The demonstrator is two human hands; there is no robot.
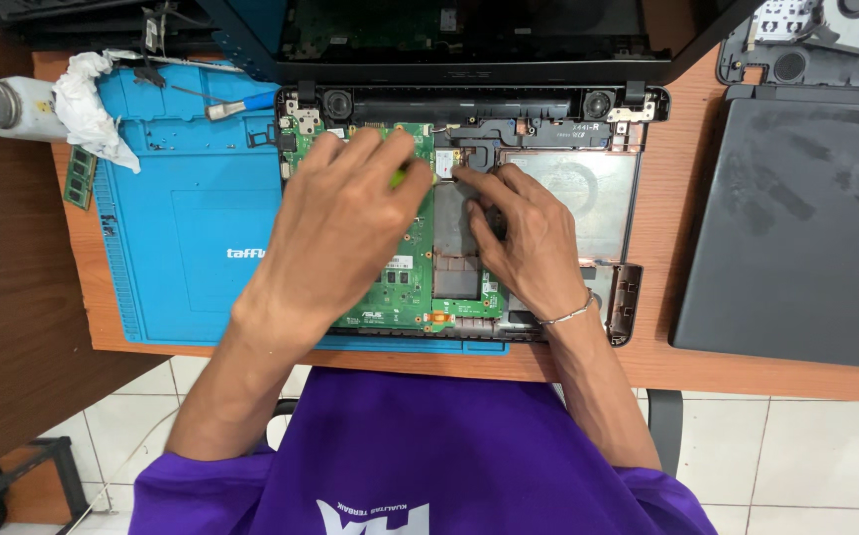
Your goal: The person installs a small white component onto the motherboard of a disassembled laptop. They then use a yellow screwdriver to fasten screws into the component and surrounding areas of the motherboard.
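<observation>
Over the opened laptop (469, 198) on the worktop (667, 347), a green tool (399, 176) is pinched in the left hand (340, 233); the right hand (529, 243) fingertips (461, 174) press, unclenched, beside the circuit board (405, 282). Being thin, stiff and fragile, the board is best held by its edges.

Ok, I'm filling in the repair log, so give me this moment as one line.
left hand: on green circuit board, small green tool in fingers | right hand: fingertips at small card | base: open laptop on blue mat
</observation>
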